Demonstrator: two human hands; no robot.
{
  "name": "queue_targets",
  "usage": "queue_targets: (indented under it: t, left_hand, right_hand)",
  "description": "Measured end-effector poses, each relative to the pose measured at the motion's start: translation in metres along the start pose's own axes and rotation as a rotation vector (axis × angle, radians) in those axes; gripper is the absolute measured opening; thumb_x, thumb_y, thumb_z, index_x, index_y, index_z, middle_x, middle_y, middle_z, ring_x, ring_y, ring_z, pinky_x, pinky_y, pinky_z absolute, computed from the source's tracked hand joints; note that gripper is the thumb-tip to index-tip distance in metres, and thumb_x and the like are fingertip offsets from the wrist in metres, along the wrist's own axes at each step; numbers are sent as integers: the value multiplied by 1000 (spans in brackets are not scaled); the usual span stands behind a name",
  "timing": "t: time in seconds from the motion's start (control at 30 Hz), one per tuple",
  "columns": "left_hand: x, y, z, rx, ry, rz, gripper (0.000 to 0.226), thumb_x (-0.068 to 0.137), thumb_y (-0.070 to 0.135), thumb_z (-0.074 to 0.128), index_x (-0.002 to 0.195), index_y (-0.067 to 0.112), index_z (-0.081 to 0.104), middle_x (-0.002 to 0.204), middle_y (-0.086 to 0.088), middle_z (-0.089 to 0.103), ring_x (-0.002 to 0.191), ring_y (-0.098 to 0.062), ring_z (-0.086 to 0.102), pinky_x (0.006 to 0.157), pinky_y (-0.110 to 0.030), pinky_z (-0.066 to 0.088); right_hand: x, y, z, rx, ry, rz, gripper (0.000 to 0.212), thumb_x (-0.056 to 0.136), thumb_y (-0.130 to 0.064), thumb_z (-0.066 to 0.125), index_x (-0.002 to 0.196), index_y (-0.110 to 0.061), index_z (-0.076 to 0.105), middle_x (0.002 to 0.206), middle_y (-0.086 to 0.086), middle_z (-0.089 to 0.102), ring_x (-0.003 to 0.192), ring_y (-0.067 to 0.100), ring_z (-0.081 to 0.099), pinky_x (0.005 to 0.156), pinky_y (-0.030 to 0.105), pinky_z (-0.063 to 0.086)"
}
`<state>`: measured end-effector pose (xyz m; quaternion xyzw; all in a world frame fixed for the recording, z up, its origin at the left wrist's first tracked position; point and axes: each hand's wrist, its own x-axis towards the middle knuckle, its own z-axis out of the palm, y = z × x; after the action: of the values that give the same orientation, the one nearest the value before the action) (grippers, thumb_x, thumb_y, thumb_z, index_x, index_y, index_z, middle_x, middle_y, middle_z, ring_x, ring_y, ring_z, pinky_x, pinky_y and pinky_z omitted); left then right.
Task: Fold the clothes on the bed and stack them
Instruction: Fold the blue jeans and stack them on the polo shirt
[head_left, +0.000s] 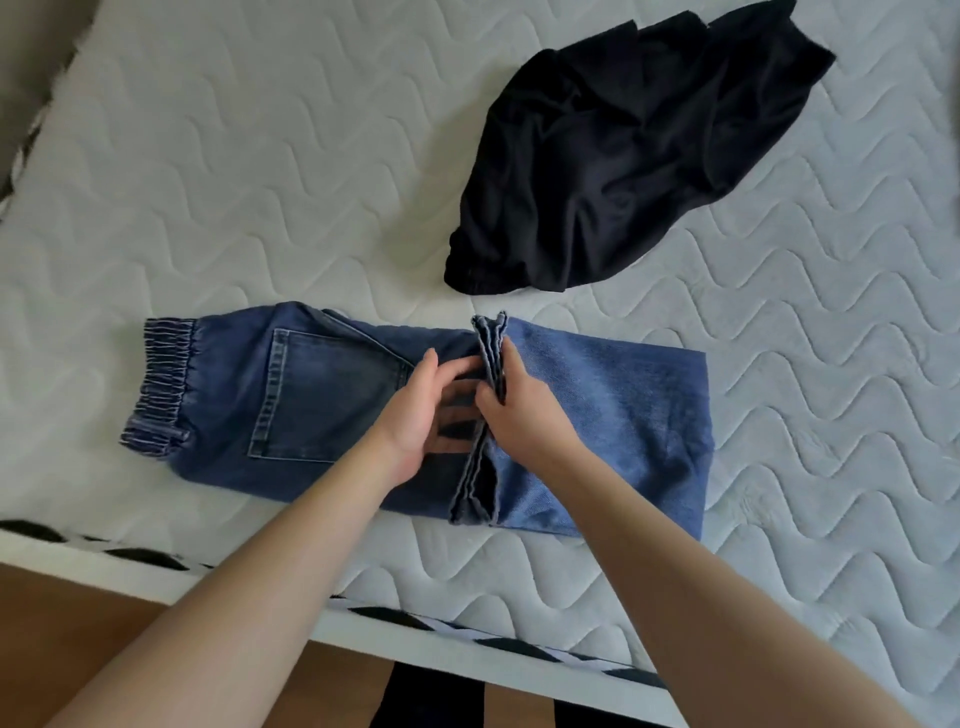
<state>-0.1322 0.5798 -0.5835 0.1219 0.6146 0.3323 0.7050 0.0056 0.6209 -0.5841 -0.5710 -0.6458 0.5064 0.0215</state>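
A pair of blue jeans (322, 405) lies folded lengthwise across the near part of the white quilted mattress (234, 182), elastic waistband to the left. The leg ends are folded back over the middle, their hems (488, 332) forming a ridge. My right hand (519, 410) pinches those hems between thumb and fingers. My left hand (421, 415) rests just left of the hems, fingers spread and lightly bent on the denim. A crumpled black garment (613, 156) lies unfolded farther back on the right.
The mattress edge with black-and-white trim (467, 631) runs along the bottom. Wooden floor (78, 639) and a dark strip (426, 696) show below it. Bare quilted surface stretches to the left and far right of the clothes.
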Motion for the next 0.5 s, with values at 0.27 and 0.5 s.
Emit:
queue_targets:
  t: [0.27, 0.5]
  left_hand:
    - [7, -29, -26, 293, 192, -53, 55, 95, 68, 28, 126, 34, 60, 126, 8, 64, 113, -13, 61, 98, -43, 50]
    - [22, -37, -13, 755, 226, 87, 49, 90, 46, 64, 131, 25, 50, 121, 10, 60, 101, -9, 56, 78, -26, 46]
  right_hand:
    - [22, 15, 28, -153, -176, 41, 60, 103, -24, 30, 157, -33, 5, 136, 8, 43, 114, 25, 45, 87, 37, 42]
    - [14, 31, 21, 132, -76, 70, 59, 98, -3, 29, 150, -31, 34, 136, -9, 55, 115, 12, 54, 81, 22, 40]
